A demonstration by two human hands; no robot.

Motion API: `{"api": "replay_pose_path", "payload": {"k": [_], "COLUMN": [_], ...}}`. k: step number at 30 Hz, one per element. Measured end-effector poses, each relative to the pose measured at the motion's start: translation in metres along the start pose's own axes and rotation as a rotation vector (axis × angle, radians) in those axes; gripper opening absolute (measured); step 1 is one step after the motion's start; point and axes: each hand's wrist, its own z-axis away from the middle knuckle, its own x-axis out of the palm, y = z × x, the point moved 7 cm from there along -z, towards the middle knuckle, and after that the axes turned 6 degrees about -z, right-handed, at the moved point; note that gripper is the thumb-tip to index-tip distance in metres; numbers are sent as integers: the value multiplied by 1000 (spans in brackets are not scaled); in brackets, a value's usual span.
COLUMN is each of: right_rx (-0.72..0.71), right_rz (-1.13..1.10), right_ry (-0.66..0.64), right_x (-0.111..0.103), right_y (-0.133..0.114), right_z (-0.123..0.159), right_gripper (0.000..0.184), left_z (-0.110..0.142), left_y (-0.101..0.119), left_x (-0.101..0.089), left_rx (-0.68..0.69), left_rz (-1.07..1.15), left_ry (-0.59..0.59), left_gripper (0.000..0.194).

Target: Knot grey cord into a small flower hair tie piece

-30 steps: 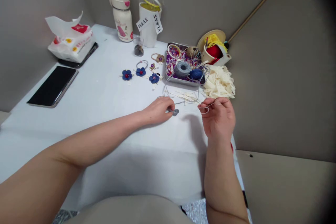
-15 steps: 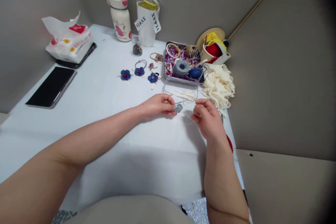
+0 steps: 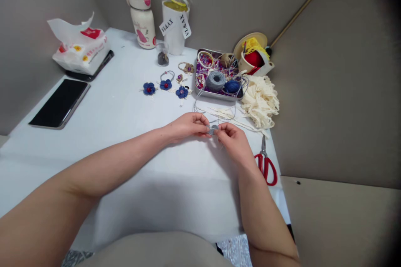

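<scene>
My left hand (image 3: pixel 193 126) pinches a small grey round piece (image 3: pixel 214 129), which looks made of yarn, between thumb and fingertips. At the piece's right edge, my right hand (image 3: pixel 233 138) has its thumb and forefinger closed together. A thin pale line lies across the piece near those fingertips, too fine to name. Grey yarn (image 3: pixel 200 111) loops from the piece's area up to a grey yarn ball (image 3: pixel 216 81) in a metal tin (image 3: pixel 219 96). Cream lace strips (image 3: pixel 224 113) lie just beyond my hands.
Red-handled scissors (image 3: pixel 265 169) lie by my right forearm. A cream lace heap (image 3: pixel 260 100) and a cup of yarn (image 3: pixel 247 66) stand right. Blue flower pieces (image 3: pixel 166 84), a bottle (image 3: pixel 144 27), a tissue pack (image 3: pixel 83 56) and a phone (image 3: pixel 59 104) are farther left.
My right hand has moved left, bringing its fingertips to the grey piece beside my left hand's. The scissors, mostly covered before, now show. My left hand has stayed in place.
</scene>
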Motion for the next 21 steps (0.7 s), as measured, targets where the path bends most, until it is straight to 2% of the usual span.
{"api": "replay_pose_path", "payload": {"k": [5,13,18,21], "right_rx": [-10,-4,-41,-148], "right_rz": [-232,-413,-329,-226], "right_ry": [58,125,117,177], "right_x": [5,9,9,0], "right_y": [7,13,8,-1], "right_z": [-1,-3,-1,1], "right_gripper": [17,21,24,22], "left_z": [-1,0,-1,-2], "left_y": [-2,-6,-2,2], "left_x": [-1,2,-5,-10], "left_rx": [-30,-39,37,87], "left_rz": [89,162,130,-31], "left_ry": [40,62,165,216], "left_gripper": [19,15,12,5]}}
